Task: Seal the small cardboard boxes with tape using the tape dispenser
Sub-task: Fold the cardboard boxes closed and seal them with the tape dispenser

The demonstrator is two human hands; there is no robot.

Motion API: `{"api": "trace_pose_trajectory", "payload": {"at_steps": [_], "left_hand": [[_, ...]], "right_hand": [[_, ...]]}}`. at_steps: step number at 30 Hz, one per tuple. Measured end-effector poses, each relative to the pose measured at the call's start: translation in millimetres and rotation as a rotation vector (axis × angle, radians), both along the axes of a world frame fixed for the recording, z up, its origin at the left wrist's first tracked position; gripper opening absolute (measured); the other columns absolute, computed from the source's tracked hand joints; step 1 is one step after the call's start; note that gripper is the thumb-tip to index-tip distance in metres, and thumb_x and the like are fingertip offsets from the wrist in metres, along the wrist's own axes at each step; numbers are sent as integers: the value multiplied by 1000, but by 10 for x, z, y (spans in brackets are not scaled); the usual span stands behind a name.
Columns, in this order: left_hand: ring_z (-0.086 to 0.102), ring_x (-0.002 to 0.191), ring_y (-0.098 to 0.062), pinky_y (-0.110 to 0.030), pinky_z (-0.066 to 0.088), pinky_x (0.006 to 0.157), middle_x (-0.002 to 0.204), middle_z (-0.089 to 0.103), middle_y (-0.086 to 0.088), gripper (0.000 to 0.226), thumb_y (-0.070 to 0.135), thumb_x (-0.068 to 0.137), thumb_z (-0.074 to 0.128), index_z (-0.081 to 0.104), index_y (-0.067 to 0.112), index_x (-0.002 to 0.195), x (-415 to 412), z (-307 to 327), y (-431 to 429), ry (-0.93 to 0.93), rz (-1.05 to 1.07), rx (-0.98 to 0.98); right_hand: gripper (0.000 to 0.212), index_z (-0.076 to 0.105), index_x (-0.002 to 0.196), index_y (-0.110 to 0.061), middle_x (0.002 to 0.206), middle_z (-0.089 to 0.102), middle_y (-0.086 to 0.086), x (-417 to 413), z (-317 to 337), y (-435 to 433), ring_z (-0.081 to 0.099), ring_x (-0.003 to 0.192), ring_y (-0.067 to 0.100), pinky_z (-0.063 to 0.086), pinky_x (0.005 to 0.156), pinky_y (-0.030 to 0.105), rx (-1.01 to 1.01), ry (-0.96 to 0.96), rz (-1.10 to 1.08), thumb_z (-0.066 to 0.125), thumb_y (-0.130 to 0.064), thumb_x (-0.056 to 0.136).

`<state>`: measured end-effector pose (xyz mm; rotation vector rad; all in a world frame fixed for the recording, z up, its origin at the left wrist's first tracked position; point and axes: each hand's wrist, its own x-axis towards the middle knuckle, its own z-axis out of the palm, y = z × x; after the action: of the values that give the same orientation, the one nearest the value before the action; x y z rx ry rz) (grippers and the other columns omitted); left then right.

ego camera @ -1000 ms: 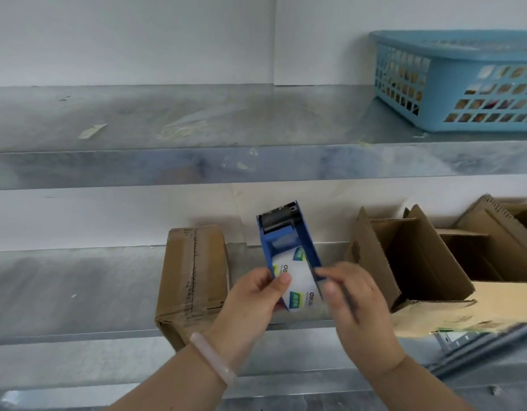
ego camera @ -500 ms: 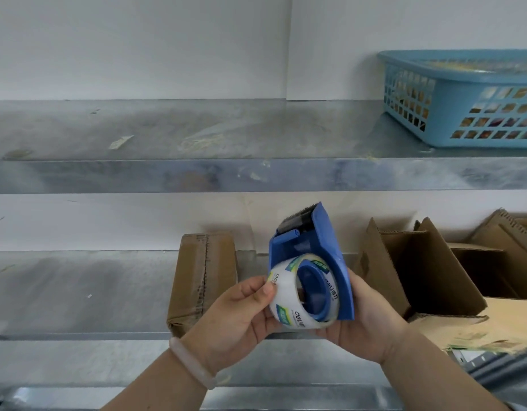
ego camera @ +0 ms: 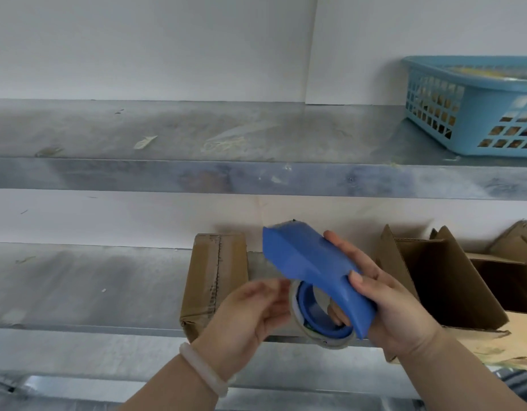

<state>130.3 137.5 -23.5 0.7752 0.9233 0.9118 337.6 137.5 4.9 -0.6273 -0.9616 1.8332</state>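
On my feed the blue tape dispenser [ego camera: 312,268] is held in the air in front of the lower shelf [ego camera: 87,286], its solid back turned to the camera and its toothed end pointing up and to the left. The tape roll [ego camera: 298,317] sits in its lower part with the open core facing me. The right hand [ego camera: 386,304] grips the dispenser from the right: the thumb lies across the blue back and the fingers curl round the far side, a couple of them showing through the core of the roll. The left hand [ego camera: 250,315] is at the left rim of the roll with its fingers loosely curved. It is smeared by blur, so I cannot tell whether it pinches the tape or only touches it. A pale bracelet [ego camera: 203,369] circles that wrist.

Behind the left hand a closed cardboard box [ego camera: 215,280] lies on the lower shelf, tape along its seam, its near end at the shelf's front edge. To the right, behind the right hand, an open cardboard box [ego camera: 452,280] stands with its flaps up. On the upper shelf [ego camera: 197,134] there are scraps of old tape, and at its right end a blue basket [ego camera: 469,114]
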Motion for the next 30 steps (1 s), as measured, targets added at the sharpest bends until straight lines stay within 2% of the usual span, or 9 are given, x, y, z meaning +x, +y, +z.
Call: {"api": "trace_pose_trajectory", "payload": {"at_steps": [2,5,7,10,13,17,22,25,30], "left_hand": [[68,101,-30,-42,56,84,113,69,-19,45,41,97,45,66,6,116,-121,129,65,-49,76,-76],[67,103,-33,-44,56,83,113,69,-18,68,63,87,40,67,8,115,-342,312,146,-20,18,-147],[66,103,-36,-46,57,85,112,69,-20,59,55,87,49,67,7,115,-440,389,165,76,-20,-143],[70,91,-28,-38,60,76,103,72,-17,25,20,94,56,70,4,106,-503,462,153,232,-54,-84],[72,87,-26,-34,60,70,99,73,-18,22,7,95,51,71,3,103,-531,438,127,352,-36,-22],[73,80,-26,-37,61,69,92,72,-22,25,3,92,48,70,-3,101,-546,365,90,523,80,45],[72,67,-23,-35,60,60,74,73,-14,24,6,93,52,75,4,85,-580,300,45,534,212,73],[68,58,-19,-37,60,62,63,68,-9,22,10,93,58,73,7,76,-631,205,47,565,293,104],[69,60,-23,-40,59,65,64,70,-9,22,16,92,63,70,7,73,-942,65,16,546,453,93]], "right_hand": [[76,57,133,-29,132,59,5,43,58,9,67,97,29,57,77,33,59,-162,86,89,-30,64],[66,56,130,-37,132,59,-2,70,158,12,62,114,26,54,86,31,162,-414,173,83,-30,70],[60,57,126,-43,130,60,-10,67,243,19,62,114,20,53,84,27,203,-530,217,76,-27,71],[54,57,122,-46,128,60,-16,20,333,42,62,113,14,52,85,25,251,-633,315,74,-31,73],[42,61,117,-43,126,59,-19,-40,347,80,62,112,13,52,86,27,297,-732,360,73,-30,79],[34,66,106,-40,118,61,-19,-117,346,123,63,106,12,53,83,29,357,-834,350,72,-43,73],[33,70,91,-45,107,64,-24,-246,341,194,64,97,2,51,76,19,453,-887,305,79,-45,59],[29,70,91,-46,108,65,-25,-267,357,250,64,98,0,53,78,20,464,-932,346,85,-44,66],[55,70,96,-45,113,64,-22,-163,395,334,64,104,4,55,84,26,465,-968,433,83,-67,47]]}}
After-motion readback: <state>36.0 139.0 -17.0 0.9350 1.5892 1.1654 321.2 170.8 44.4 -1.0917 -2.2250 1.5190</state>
